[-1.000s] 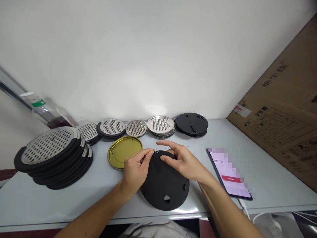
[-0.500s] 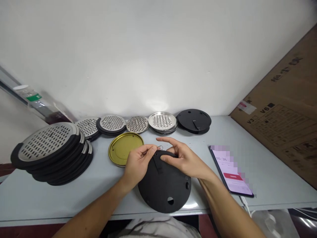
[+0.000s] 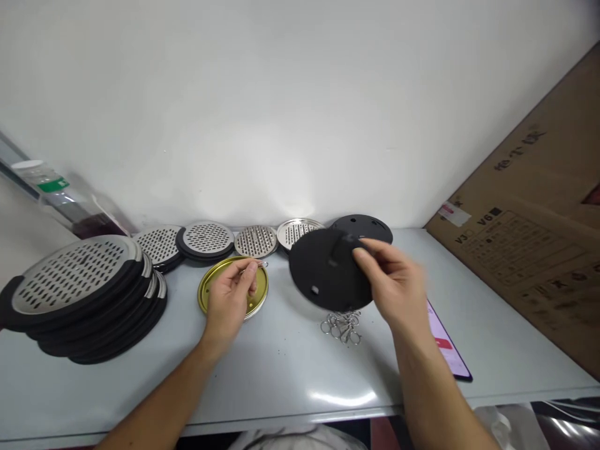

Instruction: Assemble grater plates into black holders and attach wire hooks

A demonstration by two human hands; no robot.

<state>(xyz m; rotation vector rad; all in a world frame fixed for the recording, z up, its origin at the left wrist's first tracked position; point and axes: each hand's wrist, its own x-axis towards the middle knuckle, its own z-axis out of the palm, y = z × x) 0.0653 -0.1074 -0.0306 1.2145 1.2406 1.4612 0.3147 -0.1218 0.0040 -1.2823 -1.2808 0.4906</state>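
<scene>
Here, I see metal rings (image 3: 344, 327) just nearer than the held-up black disc (image 3: 323, 272), edge-pinched by my right hand (image 3: 396, 281), whose arm partly blocks the phone (image 3: 452, 359). Left of the disc, my left hand (image 3: 229, 297), fingertips closed on a wire ring (image 3: 265, 264), overlaps the gold lid (image 3: 204, 289); behind the disc, a silver grater (image 3: 296, 230) is partly hidden.

black disc (image 3: 325, 269) lifted in right grip (image 3: 397, 284), left grip (image 3: 229, 292) off it, metal rings (image 3: 344, 326) uncovered

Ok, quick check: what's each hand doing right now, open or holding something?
Left hand: closed, pinching a small metal piece.
Right hand: closed, holding the black disc by its edge.
</scene>
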